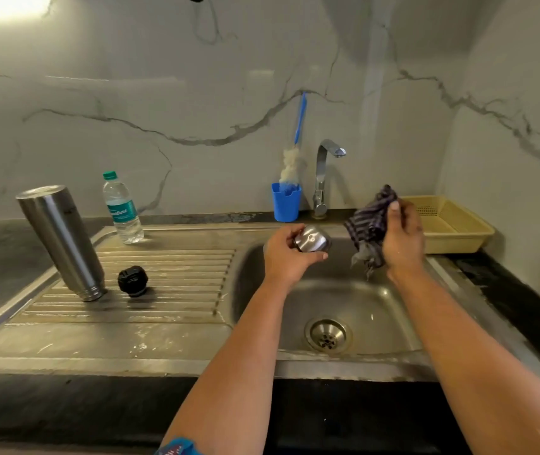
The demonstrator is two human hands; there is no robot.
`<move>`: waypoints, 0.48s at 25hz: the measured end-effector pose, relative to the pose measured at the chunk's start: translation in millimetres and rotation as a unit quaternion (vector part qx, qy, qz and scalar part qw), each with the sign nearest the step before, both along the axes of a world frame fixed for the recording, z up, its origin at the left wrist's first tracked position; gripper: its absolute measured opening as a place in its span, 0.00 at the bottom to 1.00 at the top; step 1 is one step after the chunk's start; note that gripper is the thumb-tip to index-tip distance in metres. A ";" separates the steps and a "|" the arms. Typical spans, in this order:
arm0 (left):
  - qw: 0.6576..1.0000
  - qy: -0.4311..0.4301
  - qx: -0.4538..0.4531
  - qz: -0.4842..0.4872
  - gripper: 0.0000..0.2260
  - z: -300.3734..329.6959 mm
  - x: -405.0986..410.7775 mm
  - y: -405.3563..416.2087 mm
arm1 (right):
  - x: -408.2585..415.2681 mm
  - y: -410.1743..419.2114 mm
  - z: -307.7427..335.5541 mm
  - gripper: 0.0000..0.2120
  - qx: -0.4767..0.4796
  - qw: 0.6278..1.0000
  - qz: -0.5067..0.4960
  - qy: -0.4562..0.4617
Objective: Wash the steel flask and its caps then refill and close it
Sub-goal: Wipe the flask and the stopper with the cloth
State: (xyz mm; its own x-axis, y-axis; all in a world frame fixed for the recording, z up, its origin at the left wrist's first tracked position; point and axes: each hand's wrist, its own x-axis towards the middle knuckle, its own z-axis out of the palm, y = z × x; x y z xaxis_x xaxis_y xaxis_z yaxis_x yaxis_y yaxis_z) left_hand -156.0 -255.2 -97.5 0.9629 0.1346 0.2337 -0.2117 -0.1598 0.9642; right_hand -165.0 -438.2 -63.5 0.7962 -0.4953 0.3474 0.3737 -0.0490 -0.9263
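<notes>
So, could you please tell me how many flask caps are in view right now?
2: a steel cap held in the left hand over the sink, and a black cap on the drainboard beside the inverted flask.
</notes>
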 end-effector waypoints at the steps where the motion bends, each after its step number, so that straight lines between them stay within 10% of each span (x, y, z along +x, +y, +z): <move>1: 0.998 -0.042 0.050 -0.001 0.28 -1.5 0.0 -5.5 | -4.7 4.8 -2.1 0.15 -0.125 0.991 0.009 -0.040; 6: 0.955 -0.176 0.235 0.034 0.16 -10.1 7.8 0.4 | -4.0 33.8 -21.9 0.17 -0.375 0.887 0.270 0.006; 12: 0.960 -0.189 0.200 -0.051 0.23 -10.5 4.3 -1.5 | 9.5 5.6 -25.7 0.22 0.105 0.866 0.451 0.188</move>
